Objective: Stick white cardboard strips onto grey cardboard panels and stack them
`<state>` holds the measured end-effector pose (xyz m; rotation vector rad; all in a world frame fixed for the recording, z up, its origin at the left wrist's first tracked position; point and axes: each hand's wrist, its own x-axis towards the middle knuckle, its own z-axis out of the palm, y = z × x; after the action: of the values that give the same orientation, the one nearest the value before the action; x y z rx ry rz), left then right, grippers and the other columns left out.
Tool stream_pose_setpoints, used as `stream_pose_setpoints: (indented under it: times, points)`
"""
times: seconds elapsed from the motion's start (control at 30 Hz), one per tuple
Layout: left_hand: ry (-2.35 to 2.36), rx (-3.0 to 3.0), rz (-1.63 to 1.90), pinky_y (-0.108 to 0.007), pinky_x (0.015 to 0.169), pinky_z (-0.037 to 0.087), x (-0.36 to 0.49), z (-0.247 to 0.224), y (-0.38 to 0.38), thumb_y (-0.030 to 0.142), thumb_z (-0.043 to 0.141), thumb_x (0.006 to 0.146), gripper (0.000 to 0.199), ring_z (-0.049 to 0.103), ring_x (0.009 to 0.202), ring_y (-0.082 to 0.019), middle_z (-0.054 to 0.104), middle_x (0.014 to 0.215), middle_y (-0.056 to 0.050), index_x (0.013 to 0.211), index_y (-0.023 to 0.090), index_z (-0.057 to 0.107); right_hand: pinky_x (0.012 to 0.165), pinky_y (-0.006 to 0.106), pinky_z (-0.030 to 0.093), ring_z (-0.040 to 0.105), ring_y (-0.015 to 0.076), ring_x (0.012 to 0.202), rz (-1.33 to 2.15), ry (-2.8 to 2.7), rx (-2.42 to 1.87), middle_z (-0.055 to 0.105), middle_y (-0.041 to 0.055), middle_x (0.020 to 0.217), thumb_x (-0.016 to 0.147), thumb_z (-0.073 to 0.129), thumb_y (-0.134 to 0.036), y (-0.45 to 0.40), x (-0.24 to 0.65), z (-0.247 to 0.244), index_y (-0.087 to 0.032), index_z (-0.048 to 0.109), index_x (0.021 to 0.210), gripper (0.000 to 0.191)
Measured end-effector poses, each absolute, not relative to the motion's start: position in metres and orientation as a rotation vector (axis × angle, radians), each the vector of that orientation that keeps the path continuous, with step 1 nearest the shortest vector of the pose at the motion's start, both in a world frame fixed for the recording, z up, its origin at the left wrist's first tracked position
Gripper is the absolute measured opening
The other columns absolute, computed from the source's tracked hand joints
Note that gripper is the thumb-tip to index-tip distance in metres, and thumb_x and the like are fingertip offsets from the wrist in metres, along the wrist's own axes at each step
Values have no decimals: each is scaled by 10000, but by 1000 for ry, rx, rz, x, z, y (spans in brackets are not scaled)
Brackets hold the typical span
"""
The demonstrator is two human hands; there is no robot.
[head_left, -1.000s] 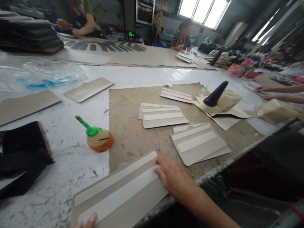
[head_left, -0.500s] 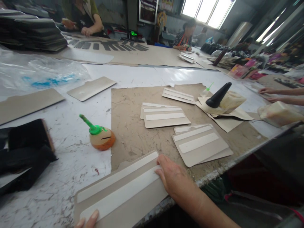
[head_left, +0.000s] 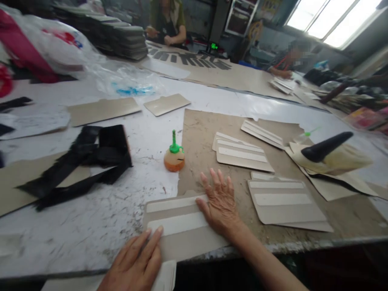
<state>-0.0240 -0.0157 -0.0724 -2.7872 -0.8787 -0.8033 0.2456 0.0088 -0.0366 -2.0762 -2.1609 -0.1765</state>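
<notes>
A grey-beige panel [head_left: 190,242] with two pale strips across it lies at the table's front edge. My left hand [head_left: 136,258] rests flat on its left part, fingers stretched out. On the right end lies my right hand [head_left: 220,202], fingers spread, the thumb on the upper strip and the fingertips past the panel's top edge. Beneath my left hand, another pale piece [head_left: 166,275] shows below the panel. Beyond the panel stands a squat bottle [head_left: 174,155] with a green spout and orange contents. Similar stripped panels [head_left: 280,202] lie right of my right hand.
Further panels [head_left: 242,153] lie on brown paper [head_left: 197,125]. At right, a black-handled tool [head_left: 327,147] rests on a yellowish block. Black strips [head_left: 91,157] and plain panels [head_left: 104,111] are at left. Two people [head_left: 166,28] sit across the table.
The view has swung left. The panel now lies flatter to the front edge. My right hand has gone from gripping its end to lying spread on it; more of my left hand shows.
</notes>
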Motion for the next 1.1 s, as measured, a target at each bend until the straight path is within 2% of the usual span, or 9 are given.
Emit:
stream_pose_setpoints:
  times: [0.27,0.4,0.5,0.6,0.7,0.8,0.9,1.0,1.1]
  points:
    - [-984,-2733,-792,-356,1023,330,-17,-67,-23,189,300,959,313,490,1169,-232,586,1234,-59,983,156,611,1079,585,80,29,314,1392,-193,-2225,-1935,141,131,1515,898,439,-493,14,202,-22,-207,203,1459,673]
    - [-933,-2727,-811,-346,989,364,-19,-70,-22,181,319,952,291,503,1159,-234,585,1240,-51,1029,164,600,1082,576,107,78,316,1385,-90,-2298,-1781,194,127,1499,898,448,-479,15,181,-29,-204,257,1445,641]
    - [-966,-2740,-879,-324,968,408,-21,-71,-20,119,357,911,283,527,1138,-227,594,1235,-32,1053,175,594,1070,499,225,220,286,1340,-171,-2163,-1827,323,137,1430,922,431,-328,5,194,-23,-164,362,1391,501]
    - [-1093,-2759,-1064,-274,933,486,-28,-65,-17,103,370,882,334,572,1104,-182,611,1213,-45,1163,156,543,991,451,334,426,277,1164,-151,-1856,-2129,514,173,1205,932,355,-212,-21,222,-7,-98,525,1216,350]
    - [-1443,-2682,-1263,-166,772,555,-37,-55,-13,164,407,915,278,645,975,-126,668,1114,11,1149,195,554,925,499,350,487,315,1014,116,-1570,-2317,566,172,979,905,355,-228,-45,245,2,-125,606,954,276]
    - [-1897,-2685,-1503,-152,687,564,-44,-49,-6,232,456,916,202,659,917,-141,696,1026,50,1016,243,631,866,478,377,511,306,922,290,-1445,-2260,563,137,883,853,409,-270,-54,256,-1,-170,572,818,195]
    - [-2495,-2718,-1882,-232,731,577,-45,-49,0,279,469,906,227,666,912,-188,709,989,-15,1050,205,629,784,408,415,527,260,808,398,-1303,-2148,555,94,809,798,456,-350,-52,257,-9,-190,509,771,170]
    - [-3108,-2310,-2151,-253,805,556,-41,-46,1,278,554,850,263,661,942,-209,709,990,-57,1091,188,606,658,335,431,522,215,700,541,-1153,-1967,534,44,726,770,464,-456,-50,254,-11,-205,446,791,253]
    - [-3346,-2015,-2307,-241,783,546,-36,-33,-1,276,575,830,300,652,964,-214,703,997,-52,1124,214,582,548,272,403,501,172,614,684,-1060,-1744,513,-6,680,781,484,-541,-53,246,0,-219,403,838,337]
